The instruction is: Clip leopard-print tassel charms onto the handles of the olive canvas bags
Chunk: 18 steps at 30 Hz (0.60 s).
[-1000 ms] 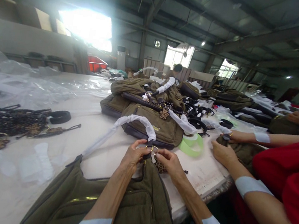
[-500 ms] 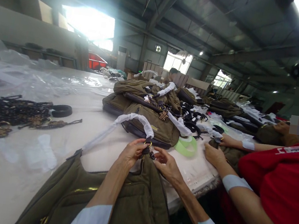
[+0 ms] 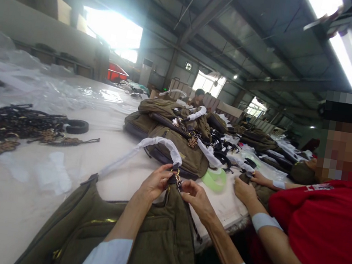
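Observation:
My left hand [image 3: 155,182] pinches a dark strap tab with a metal clasp [image 3: 175,178] at the top of an olive canvas bag [image 3: 143,237], which lies on the table in front of me. My right hand [image 3: 196,196] holds the lower end of the same clasp from the other side, its fingertips touching the metal. A plastic-wrapped white handle [image 3: 158,149] arcs from the bag's left shoulder up to the clasp. My fingers hide part of the fitting.
Stacked olive bags [image 3: 174,143] with leopard-print charms lie beyond my hands, beside a green tape roll [image 3: 214,179]. Dark chain straps [image 3: 14,130] lie at left on the white table [image 3: 7,173]. A co-worker in a red shirt [image 3: 322,233] handles another bag at right.
The view has tilted and shifted. My hands have drawn closer around the clasp, and the metal ring showing between them earlier is now mostly covered by my fingers.

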{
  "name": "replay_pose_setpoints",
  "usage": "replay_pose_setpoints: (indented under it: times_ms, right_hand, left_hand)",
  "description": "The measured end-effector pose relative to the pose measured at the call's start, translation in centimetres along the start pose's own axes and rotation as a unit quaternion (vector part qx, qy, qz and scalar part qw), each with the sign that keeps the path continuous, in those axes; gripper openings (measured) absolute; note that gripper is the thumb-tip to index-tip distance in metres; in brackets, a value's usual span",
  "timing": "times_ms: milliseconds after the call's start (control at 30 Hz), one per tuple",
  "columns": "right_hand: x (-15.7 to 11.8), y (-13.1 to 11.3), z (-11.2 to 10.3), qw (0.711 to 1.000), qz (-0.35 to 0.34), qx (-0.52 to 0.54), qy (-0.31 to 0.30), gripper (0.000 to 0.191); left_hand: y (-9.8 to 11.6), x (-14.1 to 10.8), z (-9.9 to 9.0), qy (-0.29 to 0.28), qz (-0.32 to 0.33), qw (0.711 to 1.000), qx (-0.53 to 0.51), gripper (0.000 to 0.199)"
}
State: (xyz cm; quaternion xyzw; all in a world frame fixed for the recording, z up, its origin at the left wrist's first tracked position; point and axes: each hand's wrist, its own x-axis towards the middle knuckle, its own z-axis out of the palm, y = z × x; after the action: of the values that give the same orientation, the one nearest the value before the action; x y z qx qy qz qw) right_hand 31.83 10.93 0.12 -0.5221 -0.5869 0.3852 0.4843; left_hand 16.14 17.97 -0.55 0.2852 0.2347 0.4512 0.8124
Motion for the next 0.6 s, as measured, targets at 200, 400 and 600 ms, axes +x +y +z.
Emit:
replay_pose_setpoints:
  times_ms: [200, 400, 600]
  right_hand:
    - [-0.08, -0.39, 0.8, 0.97, -0.102, -0.187, 0.118, 0.03]
    - [0.65, 0.14, 0.25, 0.998, -0.004, -0.02, 0.056, 0.043]
    - [0.54, -0.42, 0.12, 0.99, -0.037, -0.108, 0.077, 0.042]
  left_hand:
    - [0.29, -0.44, 0.26, -0.05, 0.003, 0.998, -0.029, 0.047]
    - [0.57, -0.41, 0.38, -0.043, 0.01, 0.998, -0.038, 0.046]
    - [0.26, 0.05, 0.05, -0.026, 0.052, 0.998, 0.038, 0.044]
